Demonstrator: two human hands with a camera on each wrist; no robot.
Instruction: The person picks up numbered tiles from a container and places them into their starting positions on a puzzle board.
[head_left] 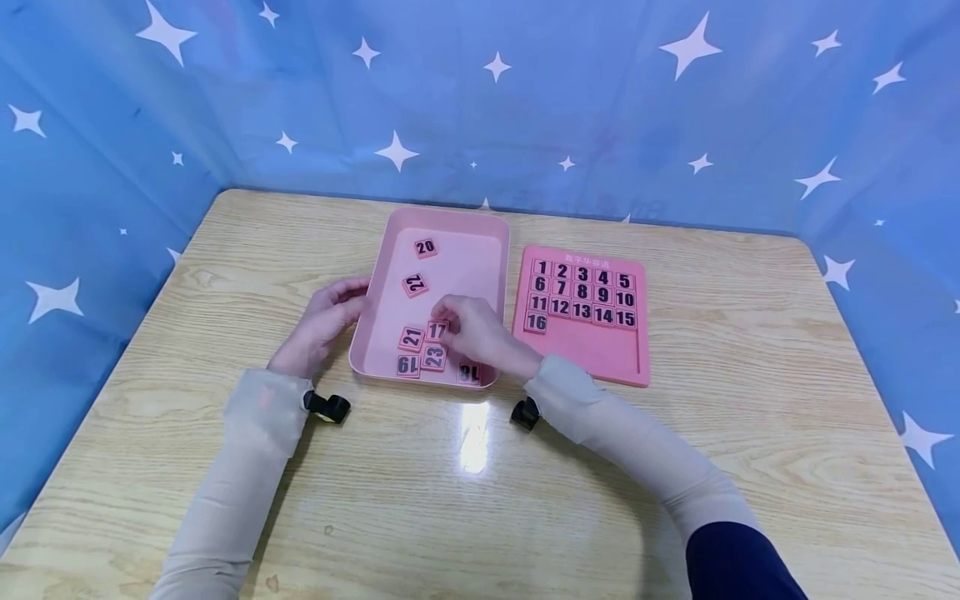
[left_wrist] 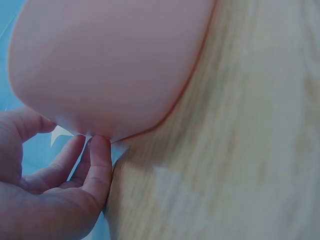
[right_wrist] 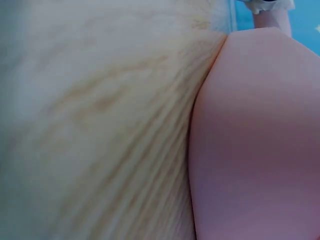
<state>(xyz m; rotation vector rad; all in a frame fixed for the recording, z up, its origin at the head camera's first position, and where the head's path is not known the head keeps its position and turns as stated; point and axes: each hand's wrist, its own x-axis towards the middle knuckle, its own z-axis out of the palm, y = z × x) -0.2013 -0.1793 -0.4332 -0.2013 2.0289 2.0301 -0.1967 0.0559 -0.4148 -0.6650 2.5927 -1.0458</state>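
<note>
A pink tray (head_left: 471, 237) on the table holds several pink number tiles. My right hand (head_left: 480, 333) reaches over the tray's right side. Its finger and thumb pinch the tile marked 17 (head_left: 437, 331), at the tile's upper and right edges. Close by lie tile 21 (head_left: 410, 338) and tile 23 (head_left: 433, 357). My left hand (head_left: 318, 325) is at the tray's left side; in the left wrist view its bent fingers (left_wrist: 101, 155) touch the outer wall. To the right lies a pink number board (head_left: 585, 354) with tiles 1 to 16 in rows. The right wrist view does not show the right hand.
Farther back in the tray lie tile 20 (head_left: 425, 247) and tile 22 (head_left: 415, 285). An upside-down tile 19 (head_left: 408, 366) and another inverted tile (head_left: 469, 373) lie near its front wall. A blue star-patterned curtain (head_left: 450, 100) hangs behind the wooden table (head_left: 420, 500).
</note>
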